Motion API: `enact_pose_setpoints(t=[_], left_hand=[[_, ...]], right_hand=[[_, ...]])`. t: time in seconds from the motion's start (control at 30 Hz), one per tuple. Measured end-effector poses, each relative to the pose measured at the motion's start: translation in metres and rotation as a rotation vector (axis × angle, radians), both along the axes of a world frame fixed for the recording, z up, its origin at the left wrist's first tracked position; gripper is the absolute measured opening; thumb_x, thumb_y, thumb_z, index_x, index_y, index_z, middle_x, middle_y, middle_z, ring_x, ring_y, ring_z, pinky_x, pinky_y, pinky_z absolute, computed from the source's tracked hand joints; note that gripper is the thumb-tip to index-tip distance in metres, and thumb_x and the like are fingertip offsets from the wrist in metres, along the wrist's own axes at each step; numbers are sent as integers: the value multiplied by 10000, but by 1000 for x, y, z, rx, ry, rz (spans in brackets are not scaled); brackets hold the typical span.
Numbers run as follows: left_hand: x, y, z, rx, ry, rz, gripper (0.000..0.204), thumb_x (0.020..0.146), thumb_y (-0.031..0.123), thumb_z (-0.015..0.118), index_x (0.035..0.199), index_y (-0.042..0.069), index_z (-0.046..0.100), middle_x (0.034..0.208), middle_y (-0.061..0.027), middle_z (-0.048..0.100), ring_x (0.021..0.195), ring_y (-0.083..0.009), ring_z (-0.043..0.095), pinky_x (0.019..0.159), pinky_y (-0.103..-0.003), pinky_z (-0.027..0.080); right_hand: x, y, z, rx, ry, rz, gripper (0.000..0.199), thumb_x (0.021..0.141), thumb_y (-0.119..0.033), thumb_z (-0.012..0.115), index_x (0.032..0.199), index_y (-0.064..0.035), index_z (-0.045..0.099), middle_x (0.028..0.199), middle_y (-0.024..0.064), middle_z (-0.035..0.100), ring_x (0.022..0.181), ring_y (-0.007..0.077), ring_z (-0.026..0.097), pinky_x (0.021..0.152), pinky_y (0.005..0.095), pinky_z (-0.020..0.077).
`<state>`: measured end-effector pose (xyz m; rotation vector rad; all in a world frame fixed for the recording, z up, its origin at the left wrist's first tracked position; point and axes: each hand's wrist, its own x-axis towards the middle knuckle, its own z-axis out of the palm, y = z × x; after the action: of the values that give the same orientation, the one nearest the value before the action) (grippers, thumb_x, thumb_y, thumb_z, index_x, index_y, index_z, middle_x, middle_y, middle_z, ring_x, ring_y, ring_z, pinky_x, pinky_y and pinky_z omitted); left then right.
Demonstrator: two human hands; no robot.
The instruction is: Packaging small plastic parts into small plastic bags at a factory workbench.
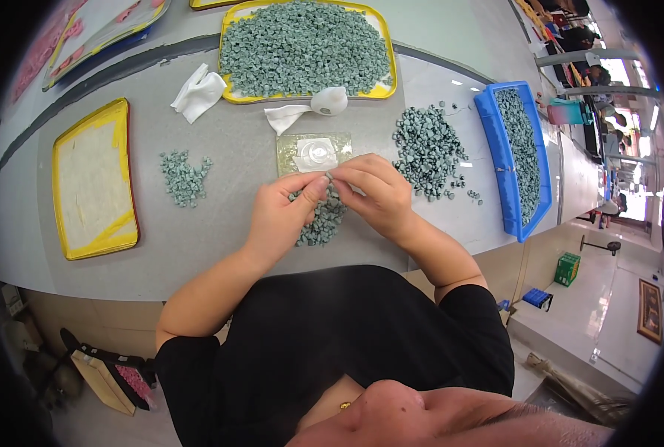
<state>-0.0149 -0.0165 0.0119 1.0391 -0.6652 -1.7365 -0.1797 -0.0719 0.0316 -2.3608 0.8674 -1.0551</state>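
A: What are the hands doing?
B: The left hand (278, 212) and right hand (373, 192) meet fingertip to fingertip, pinching a small green piece (327, 177) over the near pile (318, 220), so refills sit close.
A: And beyond that pile?
B: A clear dish (315, 153) just behind it, a bigger pile (427, 151) to its right, then the heaped yellow tray (306, 49) farthest.
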Motion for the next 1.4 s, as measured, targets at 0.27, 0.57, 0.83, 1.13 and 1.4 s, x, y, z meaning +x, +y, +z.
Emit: enact_pose_setpoints(t=[0.27,0.57,0.83,1.13,1.4], left_hand=[[5,-5,3,105,220,44,228,914,127,540,1047,-50,591,772,2,495,549,-30,345,460,-182,282],[14,-8,-4,96,335,185,211,888,79,570,1059,-43,560,817,-17,517,582,-35,366,477,-176,301],[15,-9,-2,154,338,261,234,881,93,588,1052,-67,574,820,-39,540,564,-39,358,483,-187,305],[12,-6,0,125,165,167,230,860,63,608,1076,-10,576,953,-97,596,571,-45,361,491,-180,309],[7,-7,-1,132,215,162,195,859,62,609,1032,-2,546,914,-88,599,555,-46,369,483,-177,313]], right_hand=[[-8,-15,-2,-286,120,14,308,591,46,709,885,-1,630,813,91,621,697,230,601,589,307,491],[-6,-24,-4,-469,329,65,317,609,-90,624,919,-31,653,862,62,619,724,207,590,592,307,492],[-3,-22,-1,-492,364,87,335,618,-81,584,940,-34,661,892,57,614,761,201,586,615,300,476],[3,-6,0,715,-222,-136,95,788,-24,659,872,1,623,839,53,623,736,126,575,680,251,455],[-3,-7,-4,1202,-457,-94,132,835,-79,637,905,22,589,833,53,612,736,86,546,668,215,441]])
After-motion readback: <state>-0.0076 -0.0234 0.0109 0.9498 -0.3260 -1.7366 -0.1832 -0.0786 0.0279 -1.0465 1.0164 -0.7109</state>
